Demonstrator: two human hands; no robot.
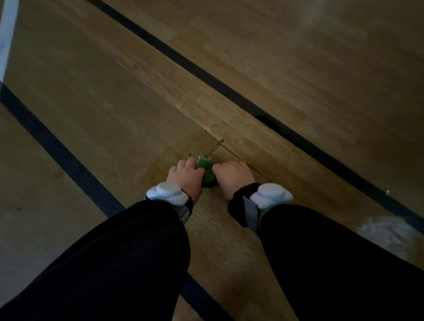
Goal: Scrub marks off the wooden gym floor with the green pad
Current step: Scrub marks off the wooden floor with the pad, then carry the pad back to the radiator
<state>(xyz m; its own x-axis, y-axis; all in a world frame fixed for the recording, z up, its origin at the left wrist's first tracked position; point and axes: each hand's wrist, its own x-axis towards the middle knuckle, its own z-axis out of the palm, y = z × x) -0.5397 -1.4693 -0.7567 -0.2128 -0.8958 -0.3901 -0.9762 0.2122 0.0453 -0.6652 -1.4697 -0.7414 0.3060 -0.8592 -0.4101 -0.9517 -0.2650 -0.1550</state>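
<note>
A small green pad lies flat on the wooden gym floor, pressed between both hands. My left hand grips its left side and my right hand grips its right side, fingers curled down onto it. Most of the pad is hidden under the fingers. A thin dark scuff mark runs up and right from the pad's far edge. The wood around the pad looks lighter and damp. Both forearms wear black sleeves and white wrist devices.
Two dark painted lines cross the floor diagonally, one beyond the hands and one to the left passing under my left arm. A white line runs along the far left. A pale smear lies at the right.
</note>
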